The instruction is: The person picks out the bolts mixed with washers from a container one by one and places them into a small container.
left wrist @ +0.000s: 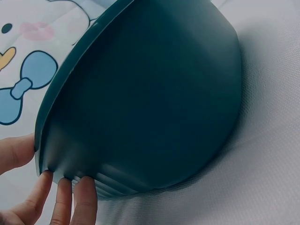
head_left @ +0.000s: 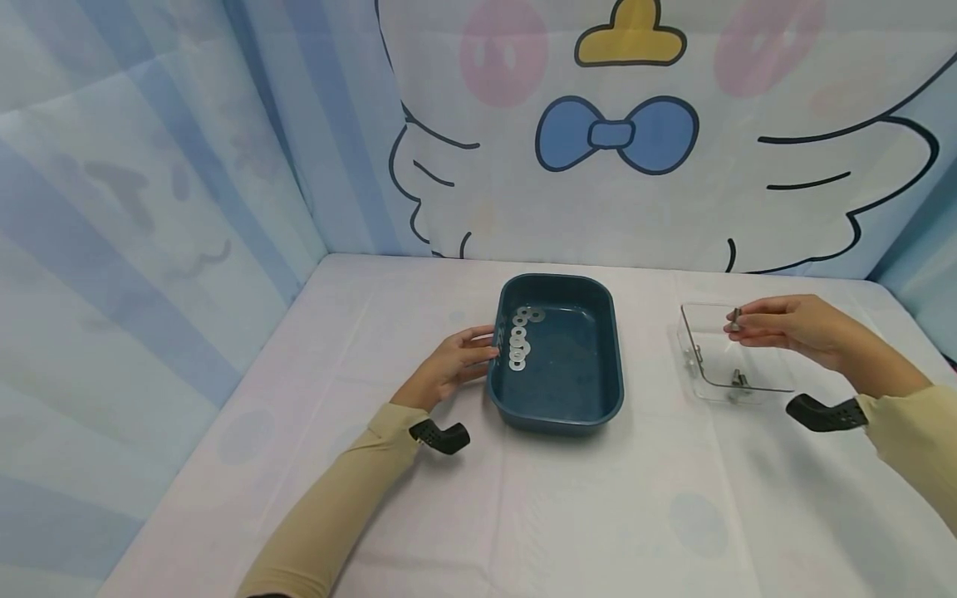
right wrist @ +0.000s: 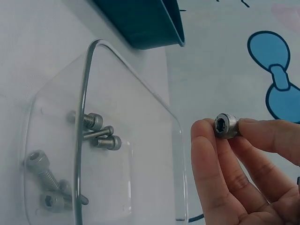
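Observation:
My left hand [head_left: 454, 364] touches the left side of a dark blue-green plastic bin [head_left: 561, 407]. In the left wrist view, several straight fingertips rest on the bin's outer wall [left wrist: 140, 103], and one digit meets its rim. Inside the bin, several flat washers [head_left: 517, 341] lie along the left side. My right hand [head_left: 796, 328] pinches a socket head screw [right wrist: 226, 125] between thumb and fingers, its hex recess facing the right wrist camera. This hand is over the right part of a clear plastic box [head_left: 703, 380], where several more screws [right wrist: 107, 142] lie.
Box and bin stand apart on a white cloth-covered table [head_left: 598, 515], the box on the right. Behind them hangs a curtain [head_left: 523, 199] printed with a cartoon figure and bow tie. Another striped curtain [head_left: 149, 249] runs along the left side.

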Tool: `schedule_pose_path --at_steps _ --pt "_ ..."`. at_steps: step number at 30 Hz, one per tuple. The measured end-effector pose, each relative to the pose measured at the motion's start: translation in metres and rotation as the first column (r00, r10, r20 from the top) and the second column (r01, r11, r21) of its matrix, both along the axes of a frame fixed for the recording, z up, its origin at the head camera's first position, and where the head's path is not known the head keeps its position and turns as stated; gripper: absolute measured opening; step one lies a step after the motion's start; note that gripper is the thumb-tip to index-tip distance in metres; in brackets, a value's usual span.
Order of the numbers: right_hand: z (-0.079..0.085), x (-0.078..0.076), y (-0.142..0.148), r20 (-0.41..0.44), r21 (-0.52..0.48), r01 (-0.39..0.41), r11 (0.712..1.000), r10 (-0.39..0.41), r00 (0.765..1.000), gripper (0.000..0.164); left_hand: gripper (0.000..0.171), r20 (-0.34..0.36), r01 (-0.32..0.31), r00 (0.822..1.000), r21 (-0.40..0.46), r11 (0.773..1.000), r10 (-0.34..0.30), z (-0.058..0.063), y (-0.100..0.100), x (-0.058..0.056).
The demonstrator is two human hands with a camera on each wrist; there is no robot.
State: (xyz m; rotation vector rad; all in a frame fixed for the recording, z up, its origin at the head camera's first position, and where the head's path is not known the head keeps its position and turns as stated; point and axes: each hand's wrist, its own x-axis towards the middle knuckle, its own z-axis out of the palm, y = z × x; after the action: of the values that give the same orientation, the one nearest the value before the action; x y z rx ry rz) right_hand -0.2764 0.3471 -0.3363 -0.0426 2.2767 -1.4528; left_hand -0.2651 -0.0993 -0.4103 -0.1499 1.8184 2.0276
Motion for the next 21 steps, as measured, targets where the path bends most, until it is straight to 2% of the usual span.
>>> schedule_pose_path --at_steps 14,21 --pt "-0.008 -0.002 0.015 0.086 0.001 0.036 0.999 -0.036 0.996 0.020 0.052 0.023 -0.003 1.000 -0.026 1.000 0.004 0.001 0.000 0.000" --pt "-0.011 -0.003 0.020 0.104 0.042 0.042 0.998 -0.047 0.993 0.009 0.052 0.022 0.000 1.000 -0.025 1.000 0.001 0.001 -0.001 -0.001"
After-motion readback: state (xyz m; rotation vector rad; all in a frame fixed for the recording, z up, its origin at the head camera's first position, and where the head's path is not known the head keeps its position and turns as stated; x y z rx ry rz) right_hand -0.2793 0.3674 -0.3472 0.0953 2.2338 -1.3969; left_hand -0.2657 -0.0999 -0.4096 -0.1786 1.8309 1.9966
